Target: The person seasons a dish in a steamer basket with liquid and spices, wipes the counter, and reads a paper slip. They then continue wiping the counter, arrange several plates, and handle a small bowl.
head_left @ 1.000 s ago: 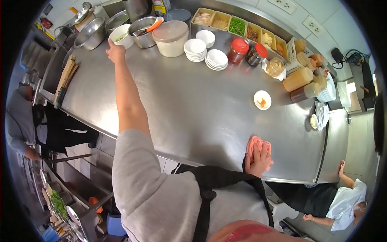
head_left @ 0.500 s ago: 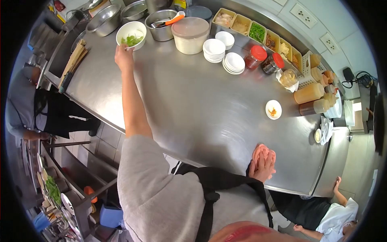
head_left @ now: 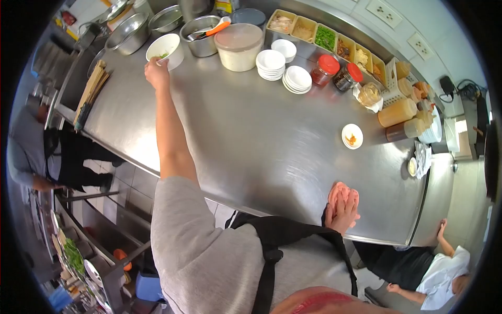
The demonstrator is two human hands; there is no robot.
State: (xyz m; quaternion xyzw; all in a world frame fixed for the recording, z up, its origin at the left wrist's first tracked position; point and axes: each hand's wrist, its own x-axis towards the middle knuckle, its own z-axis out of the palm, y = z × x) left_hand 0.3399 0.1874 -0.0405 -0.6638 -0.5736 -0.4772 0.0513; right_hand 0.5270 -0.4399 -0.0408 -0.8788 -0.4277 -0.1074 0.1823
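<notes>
At the far left of the steel table, my left hand (head_left: 157, 74) has its fingers closed at the near rim of a deep white bowl (head_left: 174, 56). Some green leaves (head_left: 163, 55) show inside, partly hidden by the rim and my fingers. By the table's front edge, my right hand (head_left: 342, 213) presses down on a folded pink cloth (head_left: 337, 191), its fingers curled over it. A small white dish (head_left: 348, 130) with orange bits lies beyond the cloth.
Metal bowls (head_left: 127, 37), a lidded tub (head_left: 239, 55), stacked small bowls (head_left: 270, 65), red-lidded jars (head_left: 325, 71) and ingredient containers (head_left: 325, 38) line the back. Squeeze bottles (head_left: 397, 113) stand right. Wooden sticks (head_left: 90, 97) lie left. One person (head_left: 63, 146) stands left, another (head_left: 444, 272) right.
The white bowl appears tilted differently, with less of the leaves visible. My left hand stays at its rim. My right hand remains on the cloth. The camera view has shifted slightly.
</notes>
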